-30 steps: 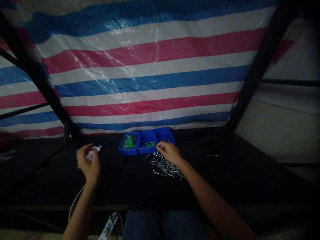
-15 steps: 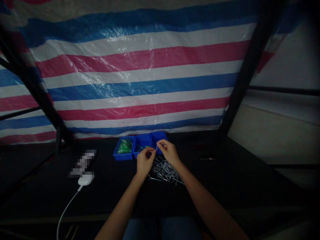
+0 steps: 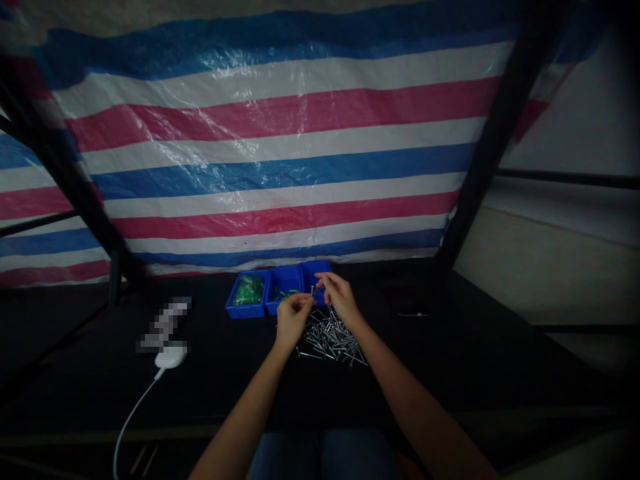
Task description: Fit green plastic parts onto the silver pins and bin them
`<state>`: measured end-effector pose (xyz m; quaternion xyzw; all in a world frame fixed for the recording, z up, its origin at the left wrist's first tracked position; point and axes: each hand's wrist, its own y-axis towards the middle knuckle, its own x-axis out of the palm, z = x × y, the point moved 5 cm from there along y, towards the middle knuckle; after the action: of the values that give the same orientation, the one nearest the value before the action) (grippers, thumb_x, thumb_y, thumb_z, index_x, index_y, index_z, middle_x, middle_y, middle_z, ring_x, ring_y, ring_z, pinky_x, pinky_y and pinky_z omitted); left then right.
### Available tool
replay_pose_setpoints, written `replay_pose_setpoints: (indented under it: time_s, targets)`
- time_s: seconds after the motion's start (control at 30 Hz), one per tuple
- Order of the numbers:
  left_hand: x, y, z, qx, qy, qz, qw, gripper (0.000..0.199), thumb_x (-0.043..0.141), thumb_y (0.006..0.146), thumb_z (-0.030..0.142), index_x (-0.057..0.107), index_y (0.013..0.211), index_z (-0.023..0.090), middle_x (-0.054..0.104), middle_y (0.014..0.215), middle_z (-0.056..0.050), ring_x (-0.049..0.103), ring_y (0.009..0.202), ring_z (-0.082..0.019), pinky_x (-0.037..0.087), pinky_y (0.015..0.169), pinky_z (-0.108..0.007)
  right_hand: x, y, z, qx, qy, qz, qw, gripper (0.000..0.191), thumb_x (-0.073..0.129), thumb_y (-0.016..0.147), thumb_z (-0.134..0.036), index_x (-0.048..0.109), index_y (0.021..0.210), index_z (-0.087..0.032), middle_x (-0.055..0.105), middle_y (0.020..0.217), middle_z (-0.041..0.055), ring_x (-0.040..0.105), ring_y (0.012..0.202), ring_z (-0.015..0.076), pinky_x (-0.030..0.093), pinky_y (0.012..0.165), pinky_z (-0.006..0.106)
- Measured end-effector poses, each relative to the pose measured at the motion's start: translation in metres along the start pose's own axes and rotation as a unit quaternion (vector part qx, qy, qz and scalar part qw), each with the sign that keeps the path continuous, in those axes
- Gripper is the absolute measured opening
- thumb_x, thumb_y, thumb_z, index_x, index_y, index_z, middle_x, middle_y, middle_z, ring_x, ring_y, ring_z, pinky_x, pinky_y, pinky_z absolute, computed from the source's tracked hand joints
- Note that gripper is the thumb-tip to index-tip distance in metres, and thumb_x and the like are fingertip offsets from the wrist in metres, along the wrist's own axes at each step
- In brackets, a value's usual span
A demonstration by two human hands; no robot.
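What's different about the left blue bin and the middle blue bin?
The left blue bin holds a green clump, but the middle blue bin holds a few loose green pieces. The left bin looks full; the middle bin shows bare blue bottom. Both are open blue bins.

The pixelated object [image 3: 164, 325] cannot be identified.

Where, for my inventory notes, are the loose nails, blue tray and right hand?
Loose nails [image 3: 330, 340], head view, on the pile's middle.
Blue tray [image 3: 245, 313], head view, on the left compartment's front wall.
Right hand [image 3: 341, 298], head view, on its back.
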<state>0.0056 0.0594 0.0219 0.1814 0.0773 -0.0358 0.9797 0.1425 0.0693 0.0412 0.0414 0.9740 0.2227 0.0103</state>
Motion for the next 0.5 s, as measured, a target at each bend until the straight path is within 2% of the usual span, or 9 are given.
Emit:
replay_pose_setpoints:
  time_s: [0.13,0.27,0.5]
  targets:
    - [-0.002,0.001,-0.002,0.001,-0.004,0.011,1.000,0.030,0.059,0.072,0.037,0.063,0.085,0.010,0.066,0.075,-0.008,0.060,0.065,-0.015,0.046,0.060,-0.024,0.003,0.000,0.002,0.011,0.014,-0.020,1.000,0.044,0.041,0.078,-0.052,0.060,0.090,-0.015,0.051,0.064,-0.0003,0.035,0.039,0.0046,0.027,0.035,0.019]
    - [-0.005,0.001,0.001,0.028,0.036,0.022,0.999,0.026,0.059,0.072,0.035,0.064,0.084,0.012,0.066,0.074,-0.006,0.060,0.066,-0.015,0.046,0.062,-0.023,0.007,-0.001,0.002,0.015,0.040,-0.039,0.998,0.040,0.049,0.074,-0.051,0.062,0.081,-0.014,0.049,0.056,-0.0015,0.033,0.038,0.0044,0.024,0.036,0.019]
    - [-0.012,0.000,0.007,0.062,0.064,0.031,0.995,0.023,0.058,0.074,0.033,0.065,0.086,0.014,0.066,0.079,-0.006,0.060,0.070,-0.016,0.045,0.064,-0.024,0.011,-0.001,0.014,0.056,0.082,-0.055,0.994,0.029,0.061,0.066,-0.044,0.062,0.072,-0.016,0.060,0.061,0.0006,0.036,0.037,0.0046,0.025,0.035,0.020]
